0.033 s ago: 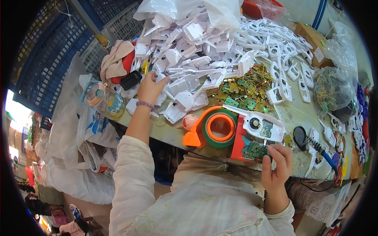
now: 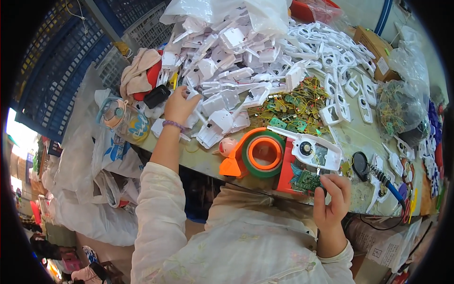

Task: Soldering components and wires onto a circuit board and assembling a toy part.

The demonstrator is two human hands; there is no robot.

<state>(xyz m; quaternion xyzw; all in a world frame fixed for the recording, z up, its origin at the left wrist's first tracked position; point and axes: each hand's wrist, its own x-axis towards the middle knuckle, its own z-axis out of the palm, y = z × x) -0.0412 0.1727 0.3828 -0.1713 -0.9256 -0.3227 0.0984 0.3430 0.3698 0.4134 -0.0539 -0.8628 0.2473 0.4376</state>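
Note:
My left hand (image 2: 180, 108), a beaded bracelet at its wrist, reaches to the left edge of a heap of white plastic housings (image 2: 220, 99). Thumb and forefinger are apart, with white plastic between them; no firm grip shows. With bent fingers, my right hand (image 2: 334, 201) holds a small green circuit board (image 2: 308, 181) by its right edge. The board is over a red block (image 2: 285, 177) at the table's front edge. Just behind it lies a white housing with a long handle (image 2: 316, 152) and a round black part, resting on the block.
An orange tape dispenser (image 2: 231, 165) with a green tape roll (image 2: 246, 156) stands left of the block. Wired green boards (image 2: 298, 106) are heaped behind. A blue-handled tool (image 2: 392, 189) lies at right. A drink bottle (image 2: 124, 120) stands at the left edge, beside plastic bags (image 2: 90, 208).
My left thumb has drawn in very slightly toward the forefinger. The right hand and the circuit board look unmoved.

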